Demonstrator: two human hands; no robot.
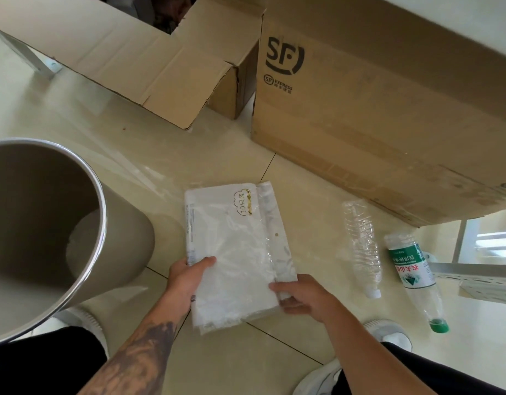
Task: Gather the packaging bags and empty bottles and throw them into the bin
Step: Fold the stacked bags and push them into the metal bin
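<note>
A stack of white, translucent packaging bags (231,238) lies on the tiled floor in front of me. My left hand (186,276) grips its near left edge, thumb on top. My right hand (303,297) holds its near right corner. To the right lie two empty bottles on their sides: a crushed clear one (361,246) with a white cap, and one with a green label and green cap (414,277). The beige bin (100,212) with a metal rim stands open at the left; its inside looks mostly bare.
A large SF Express cardboard box (374,115) stands behind the bottles. An open cardboard box (149,61) with its flaps out lies at the back left. Clear plastic film (132,169) rests on the floor by the bin. My white shoes and dark trousers fill the bottom edge.
</note>
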